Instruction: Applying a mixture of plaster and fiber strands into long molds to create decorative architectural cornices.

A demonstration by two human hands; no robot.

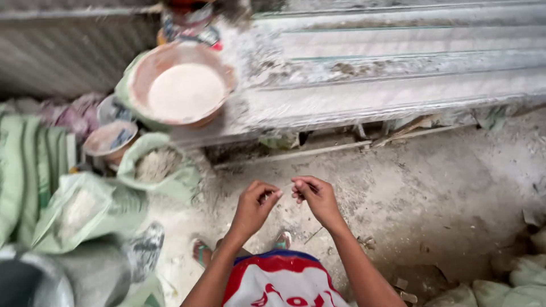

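Observation:
My left hand [254, 207] and my right hand [316, 199] are raised close together in front of me, fingertips nearly touching. The fingers of both are curled and pinched, as if around something very small; whatever is between them is too small to see. Below the hands lies a dusty concrete floor [432, 187], and my sandalled feet [200, 251] show beneath my arms. A long white-coated slab [398, 74] lies across the floor ahead of the hands.
A reddish bowl of pale powder [185, 91] rests on the slab's left end. Open green sacks of powder [156, 165] and a smaller bowl [110, 139] stand at left. A metal bucket [34, 278] is at bottom left. More sacks [523, 278] lie at bottom right.

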